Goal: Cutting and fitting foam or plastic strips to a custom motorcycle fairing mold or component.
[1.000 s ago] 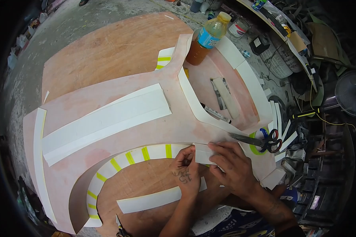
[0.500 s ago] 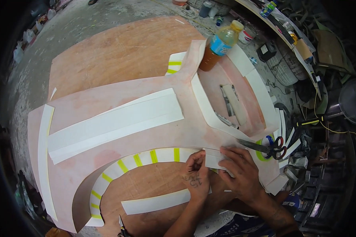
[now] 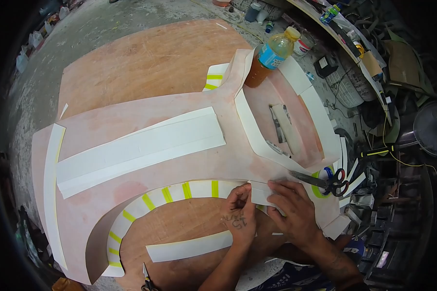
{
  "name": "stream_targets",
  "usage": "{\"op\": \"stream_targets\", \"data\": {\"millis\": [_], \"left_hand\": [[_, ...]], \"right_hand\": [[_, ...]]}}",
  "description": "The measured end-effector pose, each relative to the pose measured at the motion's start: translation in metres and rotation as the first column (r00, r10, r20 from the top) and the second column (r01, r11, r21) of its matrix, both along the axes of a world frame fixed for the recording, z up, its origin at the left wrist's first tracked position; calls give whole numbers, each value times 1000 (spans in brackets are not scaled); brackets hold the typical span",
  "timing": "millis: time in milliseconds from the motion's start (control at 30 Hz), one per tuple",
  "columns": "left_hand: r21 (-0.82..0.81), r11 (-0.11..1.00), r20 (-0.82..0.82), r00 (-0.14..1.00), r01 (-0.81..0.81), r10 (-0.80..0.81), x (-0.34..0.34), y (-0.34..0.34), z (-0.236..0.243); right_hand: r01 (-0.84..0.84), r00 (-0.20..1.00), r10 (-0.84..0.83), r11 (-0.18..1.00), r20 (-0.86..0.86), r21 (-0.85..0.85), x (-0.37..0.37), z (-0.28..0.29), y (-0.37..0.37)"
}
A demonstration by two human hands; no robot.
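Note:
A short piece of white card (image 3: 261, 193) lies at the upper rim of the arch cut into a large pale pink molded panel (image 3: 179, 162). With fingertips pinched together, my left hand (image 3: 239, 213) holds the card's left edge. My right hand (image 3: 292, 206) grips its right side, fingers bent over it. White card strips joined by yellow-green tape (image 3: 186, 191) line the arch to the left of my hands. Black-handled scissors (image 3: 335, 184) rest on the panel just right of my right hand, over a green roll of tape (image 3: 319, 190).
Long white card sheets (image 3: 140, 150) lie on the panel. A loose white strip (image 3: 189, 246) and a second pair of scissors (image 3: 147, 280) are on the plywood board (image 3: 155, 58) below. A bottle of brown liquid (image 3: 272, 56) stands in the panel's far-right recess.
Both hands stay on the white card at the arch rim, with barely any finger movement. The whole view has shifted slightly.

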State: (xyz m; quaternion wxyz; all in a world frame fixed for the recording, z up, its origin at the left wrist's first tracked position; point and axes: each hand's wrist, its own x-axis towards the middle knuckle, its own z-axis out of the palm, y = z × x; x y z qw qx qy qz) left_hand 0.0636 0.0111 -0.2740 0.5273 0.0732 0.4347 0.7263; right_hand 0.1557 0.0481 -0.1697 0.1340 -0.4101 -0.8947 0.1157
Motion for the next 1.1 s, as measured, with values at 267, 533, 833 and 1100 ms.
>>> {"op": "stream_targets", "data": {"millis": [267, 533, 833, 1100], "left_hand": [[21, 1000, -8, 1000, 0, 1, 1, 1, 1], [2, 1000, -25, 1000, 11, -11, -1, 1, 2], [9, 1000, -26, 999, 25, -25, -5, 0, 1], [-13, 999, -40, 999, 36, -37, -11, 2, 6]], "right_hand": [[-6, 1000, 6, 1000, -2, 8, 0, 1, 1], [7, 1000, -7, 1000, -9, 10, 0, 1, 1], [10, 1000, -10, 1000, -13, -8, 0, 0, 0], [-8, 999, 7, 1000, -45, -2, 0, 1, 2]]}}
